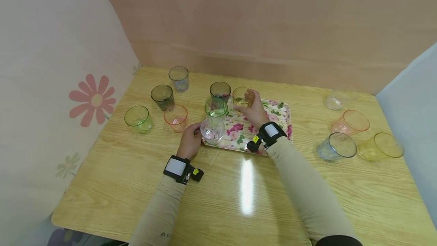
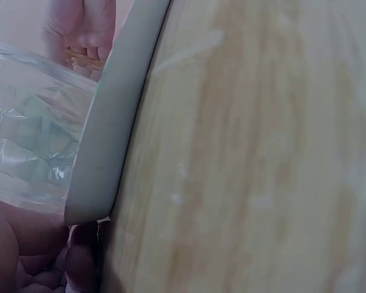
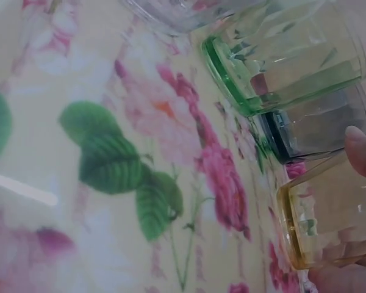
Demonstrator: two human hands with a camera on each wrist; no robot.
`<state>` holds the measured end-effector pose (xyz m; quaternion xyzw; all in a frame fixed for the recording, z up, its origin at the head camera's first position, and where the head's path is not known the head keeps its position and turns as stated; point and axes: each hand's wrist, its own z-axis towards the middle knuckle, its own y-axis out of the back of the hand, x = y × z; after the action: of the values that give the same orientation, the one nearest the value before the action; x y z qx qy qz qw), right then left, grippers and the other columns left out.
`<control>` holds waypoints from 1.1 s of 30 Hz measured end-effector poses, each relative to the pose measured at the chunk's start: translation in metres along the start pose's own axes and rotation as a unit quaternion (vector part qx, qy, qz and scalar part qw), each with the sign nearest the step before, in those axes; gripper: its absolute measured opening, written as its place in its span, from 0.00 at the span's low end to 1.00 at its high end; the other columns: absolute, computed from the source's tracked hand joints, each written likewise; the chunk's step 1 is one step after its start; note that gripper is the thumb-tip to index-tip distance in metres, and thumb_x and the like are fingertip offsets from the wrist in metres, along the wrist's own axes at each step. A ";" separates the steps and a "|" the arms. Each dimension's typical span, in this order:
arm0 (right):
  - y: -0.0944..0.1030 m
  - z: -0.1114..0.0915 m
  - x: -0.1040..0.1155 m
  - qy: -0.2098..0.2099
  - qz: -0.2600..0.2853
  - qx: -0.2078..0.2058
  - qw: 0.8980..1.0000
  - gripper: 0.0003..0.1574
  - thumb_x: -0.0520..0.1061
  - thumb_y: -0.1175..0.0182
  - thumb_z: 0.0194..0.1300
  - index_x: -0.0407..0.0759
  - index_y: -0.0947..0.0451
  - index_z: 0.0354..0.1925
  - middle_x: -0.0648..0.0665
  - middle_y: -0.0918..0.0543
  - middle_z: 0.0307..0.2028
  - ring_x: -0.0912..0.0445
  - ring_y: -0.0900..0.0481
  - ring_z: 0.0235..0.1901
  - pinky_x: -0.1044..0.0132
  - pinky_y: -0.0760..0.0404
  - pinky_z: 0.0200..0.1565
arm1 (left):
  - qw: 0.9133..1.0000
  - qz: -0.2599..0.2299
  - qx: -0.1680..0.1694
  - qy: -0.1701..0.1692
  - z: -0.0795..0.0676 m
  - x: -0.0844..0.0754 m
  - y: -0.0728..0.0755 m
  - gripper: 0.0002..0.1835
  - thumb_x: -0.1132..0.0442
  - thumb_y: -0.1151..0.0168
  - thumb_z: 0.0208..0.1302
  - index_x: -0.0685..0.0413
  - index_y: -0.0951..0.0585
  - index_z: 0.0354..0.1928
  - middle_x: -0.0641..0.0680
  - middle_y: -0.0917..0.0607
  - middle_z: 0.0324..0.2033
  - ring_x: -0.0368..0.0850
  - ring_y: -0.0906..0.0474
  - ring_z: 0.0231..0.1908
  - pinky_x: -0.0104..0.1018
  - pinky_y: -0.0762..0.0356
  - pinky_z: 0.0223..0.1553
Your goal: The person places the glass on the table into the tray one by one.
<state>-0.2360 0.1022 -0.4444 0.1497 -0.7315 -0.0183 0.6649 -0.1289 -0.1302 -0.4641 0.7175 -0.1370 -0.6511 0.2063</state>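
Note:
My right hand [image 1: 257, 112] grips an amber glass [image 1: 240, 97] at the back of a floral tray [image 1: 235, 145]. In the right wrist view, its thumb and fingers lie on opposite sides of that glass. A dark grey glass [image 1: 220, 91], a green glass [image 1: 216, 109] and a clear glass [image 1: 213, 130] form a column along the tray's left side. My left hand [image 1: 190, 142] is at the tray's front-left corner beside the clear glass; the left wrist view shows curled fingers against the tray's raised edge [image 2: 113, 122].
Left of the tray stand a blue glass [image 1: 179, 81], a dark glass [image 1: 163, 100], a green glass [image 1: 140, 120] and an orange glass [image 1: 176, 119]. At the right are clear [image 1: 334, 101], pink [image 1: 348, 124], blue [image 1: 332, 149] and yellow glasses [image 1: 377, 149]. Walls border the wooden table [image 1: 225, 208].

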 end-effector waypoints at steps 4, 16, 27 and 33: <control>0.000 0.001 -0.001 0.007 -0.002 -0.001 1.000 0.55 0.41 0.32 0.68 0.41 0.55 0.79 0.38 0.43 0.77 0.46 0.45 0.76 0.52 0.43 0.74 | 1.000 0.002 -0.003 -0.002 0.000 0.000 -0.001 0.17 0.72 0.44 0.74 0.68 0.21 0.61 0.65 0.16 0.50 0.58 0.20 0.50 0.51 0.22 0.54; 0.004 0.003 0.002 0.001 -0.022 0.006 1.000 0.53 0.39 0.35 0.70 0.43 0.57 0.79 0.40 0.47 0.78 0.46 0.50 0.77 0.54 0.47 0.75 | 1.000 0.008 0.002 -0.014 -0.002 -0.003 -0.002 0.16 0.72 0.44 0.74 0.67 0.20 0.60 0.65 0.16 0.48 0.57 0.20 0.47 0.51 0.22 0.50; 0.006 0.005 0.003 -0.010 -0.031 0.022 0.999 0.54 0.42 0.35 0.71 0.47 0.59 0.79 0.42 0.50 0.80 0.48 0.53 0.79 0.53 0.47 0.75 | 1.000 0.012 0.010 -0.008 -0.003 -0.002 -0.001 0.17 0.72 0.45 0.75 0.67 0.21 0.62 0.64 0.17 0.47 0.55 0.21 0.46 0.49 0.22 0.48; 0.005 0.008 0.000 -0.009 -0.038 0.028 0.999 0.55 0.42 0.34 0.71 0.46 0.59 0.79 0.41 0.50 0.79 0.47 0.53 0.78 0.52 0.45 0.75 | 1.000 0.012 0.011 -0.010 -0.003 -0.001 0.001 0.17 0.72 0.45 0.74 0.67 0.21 0.61 0.64 0.17 0.49 0.56 0.21 0.48 0.51 0.23 0.51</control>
<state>-0.2449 0.1057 -0.4437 0.1960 -0.7316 -0.0247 0.6525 -0.1257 -0.1300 -0.4624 0.7113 -0.1545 -0.6544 0.2049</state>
